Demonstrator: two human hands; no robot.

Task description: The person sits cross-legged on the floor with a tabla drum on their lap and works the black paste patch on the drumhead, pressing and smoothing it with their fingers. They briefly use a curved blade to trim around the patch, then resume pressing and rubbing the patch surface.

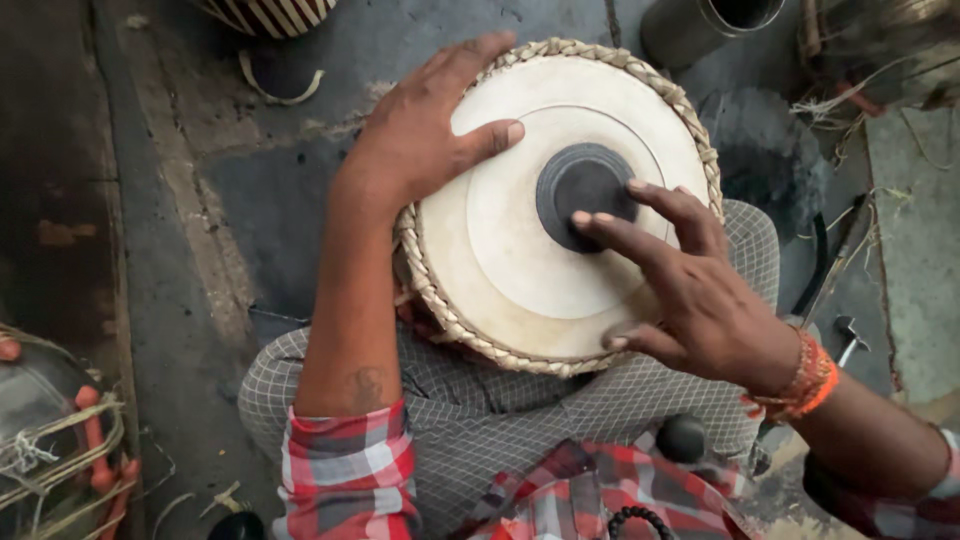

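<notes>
A: What lies nearest?
B: A red checked shirt [350,470], then the checkered lap cloth [480,410] carrying the drum [520,240].
A: The hands?
B: The left hand [420,130] lies flat, fingers spread on the drum's far left rim. The right hand [690,290] is apart, fingertips [582,217] touching the black centre patch [585,190]
</notes>
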